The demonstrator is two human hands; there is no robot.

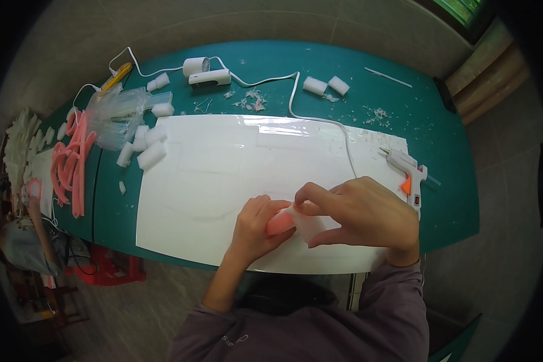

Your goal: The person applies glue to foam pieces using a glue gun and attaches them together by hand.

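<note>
Foam piece (pixel 289 222): pink end, white wrap, pinched.

Green table (pixel 452 199), white sheet (pixel 223 175), glue gun (pixel 407 172)

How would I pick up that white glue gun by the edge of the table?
Probably by its handle. The glue gun lies flat on the white sheet, nozzle pointing away to the upper left, handle and orange trigger toward the table's near right edge. Come from the right side, staying clear of the nozzle tip and white cord.
</note>
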